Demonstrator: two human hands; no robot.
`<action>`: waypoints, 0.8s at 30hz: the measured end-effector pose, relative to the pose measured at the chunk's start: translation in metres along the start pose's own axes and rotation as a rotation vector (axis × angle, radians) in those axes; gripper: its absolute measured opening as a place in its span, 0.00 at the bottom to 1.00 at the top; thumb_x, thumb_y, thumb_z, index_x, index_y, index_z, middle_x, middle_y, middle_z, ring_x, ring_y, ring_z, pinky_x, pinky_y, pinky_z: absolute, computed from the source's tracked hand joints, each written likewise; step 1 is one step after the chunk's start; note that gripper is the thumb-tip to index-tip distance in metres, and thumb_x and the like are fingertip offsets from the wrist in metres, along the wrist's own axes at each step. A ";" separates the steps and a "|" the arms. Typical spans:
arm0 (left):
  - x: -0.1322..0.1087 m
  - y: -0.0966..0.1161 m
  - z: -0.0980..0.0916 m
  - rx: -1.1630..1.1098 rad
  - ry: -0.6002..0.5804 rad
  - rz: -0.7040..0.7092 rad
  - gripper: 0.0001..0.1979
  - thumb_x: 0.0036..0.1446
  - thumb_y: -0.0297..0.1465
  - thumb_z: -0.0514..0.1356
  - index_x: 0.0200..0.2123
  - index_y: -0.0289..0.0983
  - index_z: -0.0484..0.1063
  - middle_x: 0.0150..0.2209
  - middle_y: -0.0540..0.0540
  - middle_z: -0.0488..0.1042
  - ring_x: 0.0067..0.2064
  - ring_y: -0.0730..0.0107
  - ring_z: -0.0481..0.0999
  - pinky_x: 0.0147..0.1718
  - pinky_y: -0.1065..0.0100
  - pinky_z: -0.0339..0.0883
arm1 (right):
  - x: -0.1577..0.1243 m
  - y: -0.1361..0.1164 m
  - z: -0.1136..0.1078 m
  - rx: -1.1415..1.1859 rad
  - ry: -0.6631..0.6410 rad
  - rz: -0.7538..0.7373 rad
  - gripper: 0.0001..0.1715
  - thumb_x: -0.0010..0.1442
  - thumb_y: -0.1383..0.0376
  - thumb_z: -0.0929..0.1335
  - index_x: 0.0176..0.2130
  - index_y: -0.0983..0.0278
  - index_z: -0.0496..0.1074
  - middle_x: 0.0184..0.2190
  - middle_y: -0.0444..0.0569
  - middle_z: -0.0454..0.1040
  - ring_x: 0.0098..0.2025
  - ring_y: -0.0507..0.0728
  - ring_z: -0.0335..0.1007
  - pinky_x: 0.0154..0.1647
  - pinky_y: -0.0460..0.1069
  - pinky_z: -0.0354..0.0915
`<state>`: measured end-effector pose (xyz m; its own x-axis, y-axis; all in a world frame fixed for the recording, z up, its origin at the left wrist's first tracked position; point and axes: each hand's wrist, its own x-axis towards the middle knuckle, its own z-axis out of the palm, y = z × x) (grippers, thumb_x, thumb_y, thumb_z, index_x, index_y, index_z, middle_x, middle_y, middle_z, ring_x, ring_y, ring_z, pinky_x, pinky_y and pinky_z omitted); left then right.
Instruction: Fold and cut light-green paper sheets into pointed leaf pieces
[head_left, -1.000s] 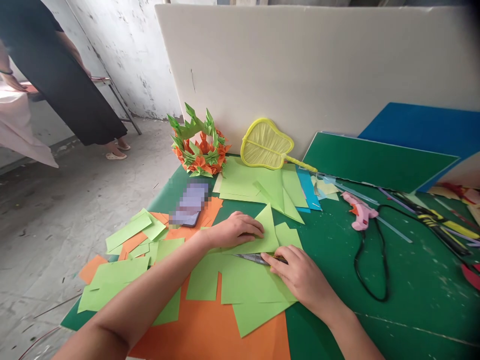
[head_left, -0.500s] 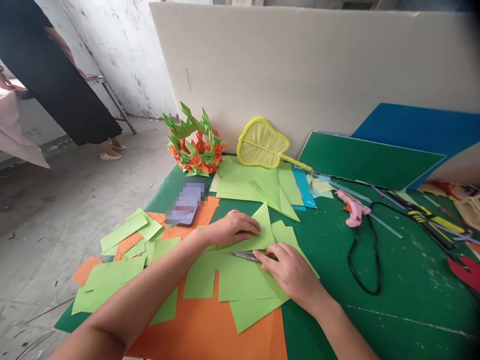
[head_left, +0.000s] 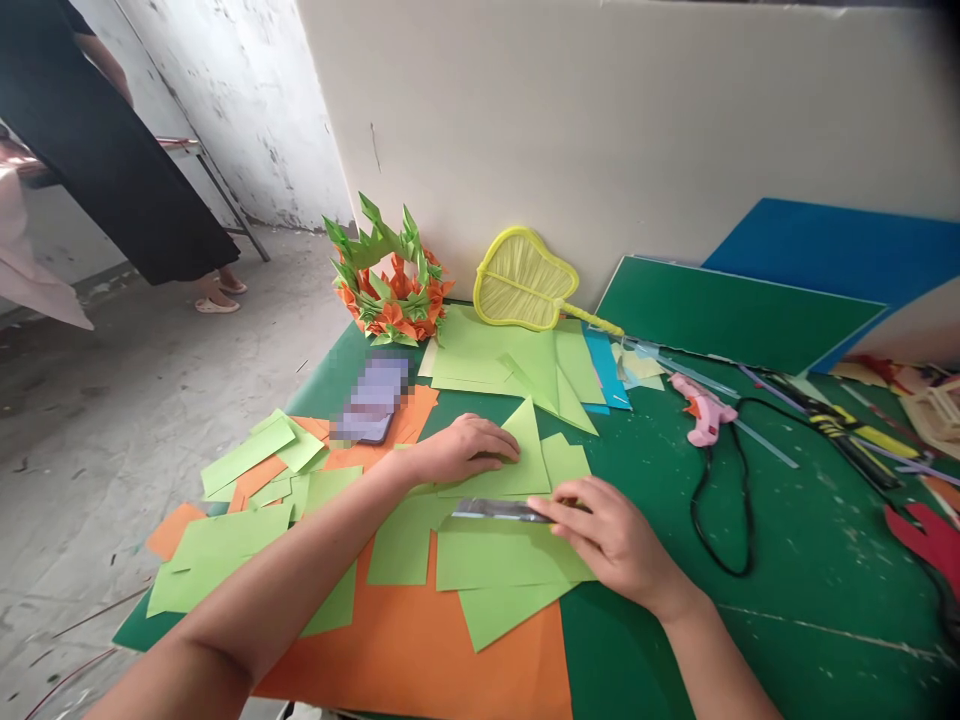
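Observation:
My left hand (head_left: 456, 450) lies flat, fingers stretched, pressing down a folded light green paper triangle (head_left: 525, 455). My right hand (head_left: 611, 540) grips the handle end of a thin metal blade (head_left: 495, 510), which lies along the lower edge of that triangle. Beneath both are more light green sheets (head_left: 495, 555) on top of a big orange sheet (head_left: 420, 660).
On the green table (head_left: 787, 620): scattered green and orange scraps (head_left: 255, 470), a phone (head_left: 371, 400), a green-orange paper wreath (head_left: 390, 285), a yellow fan (head_left: 525, 290), a pink glue gun (head_left: 701, 415) with black cord, sticks and tools at right. A person in black (head_left: 97, 130) stands far left.
My right hand has shifted slightly right and the blade now lies flatter and shows more along the fold edge. The left hand keeps pressing the triangle. The camera tilted a little.

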<state>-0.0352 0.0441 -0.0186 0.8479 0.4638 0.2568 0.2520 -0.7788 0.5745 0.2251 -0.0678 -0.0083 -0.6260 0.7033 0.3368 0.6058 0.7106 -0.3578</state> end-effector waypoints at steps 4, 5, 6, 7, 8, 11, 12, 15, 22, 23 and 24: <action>0.002 0.009 -0.002 0.020 0.000 -0.023 0.15 0.68 0.38 0.52 0.50 0.41 0.74 0.49 0.42 0.76 0.51 0.61 0.73 0.53 0.62 0.59 | -0.022 0.031 -0.016 -0.187 0.220 0.263 0.23 0.68 0.64 0.60 0.60 0.54 0.66 0.43 0.52 0.72 0.44 0.60 0.69 0.41 0.54 0.67; 0.002 0.013 -0.001 0.034 -0.011 -0.040 0.16 0.66 0.40 0.54 0.51 0.40 0.73 0.49 0.41 0.75 0.51 0.59 0.73 0.53 0.61 0.59 | -0.028 0.039 -0.018 -0.249 0.251 0.328 0.22 0.68 0.62 0.60 0.59 0.55 0.67 0.43 0.53 0.72 0.43 0.61 0.69 0.40 0.54 0.67; 0.003 0.017 -0.001 0.058 -0.022 -0.068 0.20 0.63 0.44 0.57 0.53 0.40 0.71 0.50 0.40 0.74 0.51 0.57 0.72 0.54 0.59 0.58 | -0.033 0.046 -0.020 -0.290 0.262 0.382 0.21 0.68 0.61 0.61 0.58 0.56 0.68 0.42 0.54 0.72 0.43 0.62 0.69 0.38 0.54 0.66; 0.003 0.020 0.000 0.090 -0.040 -0.090 0.27 0.58 0.49 0.60 0.54 0.39 0.70 0.50 0.39 0.73 0.52 0.53 0.70 0.55 0.56 0.58 | -0.038 0.053 -0.021 -0.308 0.250 0.417 0.21 0.68 0.60 0.61 0.57 0.58 0.69 0.42 0.54 0.72 0.43 0.62 0.69 0.37 0.54 0.66; 0.003 0.024 0.002 0.115 -0.047 -0.105 0.33 0.53 0.51 0.62 0.57 0.38 0.68 0.50 0.37 0.71 0.53 0.49 0.69 0.56 0.54 0.58 | -0.042 0.058 -0.021 -0.321 0.247 0.445 0.21 0.68 0.60 0.60 0.57 0.59 0.69 0.42 0.55 0.72 0.43 0.62 0.69 0.37 0.54 0.66; 0.002 0.029 0.005 0.140 -0.053 -0.125 0.44 0.48 0.54 0.65 0.63 0.38 0.60 0.55 0.34 0.66 0.56 0.45 0.65 0.56 0.50 0.58 | -0.048 0.068 -0.019 -0.365 0.272 0.504 0.20 0.68 0.59 0.60 0.55 0.61 0.71 0.41 0.56 0.73 0.42 0.63 0.70 0.34 0.53 0.66; 0.002 0.030 0.005 0.132 -0.053 -0.126 0.44 0.49 0.53 0.65 0.64 0.40 0.58 0.57 0.34 0.64 0.57 0.45 0.65 0.56 0.50 0.58 | -0.048 0.069 -0.018 -0.382 0.273 0.509 0.20 0.68 0.59 0.60 0.54 0.61 0.71 0.41 0.56 0.73 0.41 0.63 0.70 0.34 0.53 0.66; 0.000 0.030 0.004 0.099 -0.041 -0.122 0.42 0.50 0.48 0.67 0.65 0.45 0.56 0.61 0.37 0.61 0.59 0.46 0.63 0.57 0.52 0.60 | -0.044 0.068 -0.017 -0.471 0.273 0.496 0.19 0.67 0.59 0.61 0.52 0.61 0.73 0.38 0.56 0.74 0.37 0.62 0.69 0.33 0.55 0.64; 0.003 0.030 0.005 0.158 0.015 -0.113 0.18 0.60 0.33 0.59 0.53 0.39 0.69 0.45 0.42 0.77 0.45 0.60 0.77 0.45 0.64 0.68 | -0.014 0.033 -0.003 -0.251 0.301 0.287 0.22 0.68 0.64 0.61 0.59 0.57 0.65 0.45 0.54 0.74 0.48 0.63 0.70 0.47 0.58 0.65; 0.004 0.030 0.005 0.162 0.036 -0.113 0.14 0.61 0.32 0.57 0.49 0.38 0.73 0.41 0.43 0.78 0.42 0.62 0.77 0.43 0.65 0.69 | -0.009 0.027 0.001 -0.203 0.269 0.259 0.23 0.68 0.63 0.60 0.61 0.56 0.63 0.48 0.54 0.74 0.50 0.63 0.69 0.49 0.58 0.65; 0.005 0.030 0.005 0.158 0.060 -0.122 0.11 0.61 0.32 0.57 0.44 0.38 0.75 0.39 0.44 0.79 0.40 0.63 0.78 0.40 0.67 0.68 | -0.005 0.023 0.006 -0.175 0.225 0.240 0.25 0.69 0.63 0.60 0.63 0.56 0.60 0.51 0.53 0.73 0.53 0.63 0.67 0.52 0.59 0.65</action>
<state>-0.0211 0.0204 -0.0043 0.7783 0.5796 0.2414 0.4253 -0.7695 0.4764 0.2392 -0.0556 -0.0235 -0.3440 0.8235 0.4511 0.8092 0.5037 -0.3025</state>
